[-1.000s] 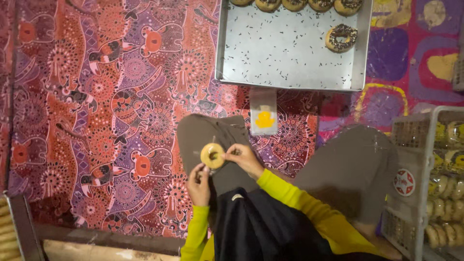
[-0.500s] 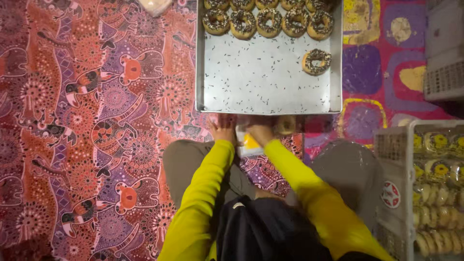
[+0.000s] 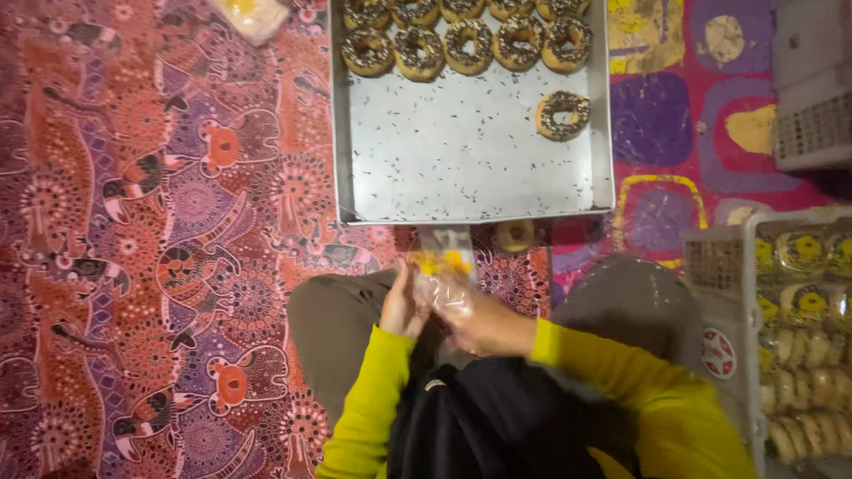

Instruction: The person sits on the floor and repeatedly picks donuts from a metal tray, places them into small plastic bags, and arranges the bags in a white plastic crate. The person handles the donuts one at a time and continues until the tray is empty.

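My left hand [image 3: 404, 306] and my right hand [image 3: 477, 321] are close together over my lap, both gripping a clear plastic bag [image 3: 444, 266] with a yellow print. A plain doughnut [image 3: 515, 235] lies on the patterned mat just beyond the bag, against the near edge of a metal tray [image 3: 461, 168]. The tray holds a row of several sprinkle-topped doughnuts [image 3: 468, 43] along its far side and one more apart [image 3: 563, 114] on the right. Loose sprinkles are scattered over the tray's floor.
A white crate [image 3: 803, 337] of bagged doughnuts stands at the right next to my knee. Another pale crate [image 3: 812, 84] is at the top right. A bundle of clear bags [image 3: 251, 12] lies at the top left of the red patterned mat [image 3: 169, 239].
A second ago both hands held the plain doughnut over my lap. They reached to the tray's near edge and came back gripping the plastic bag; the doughnut now lies on the mat.
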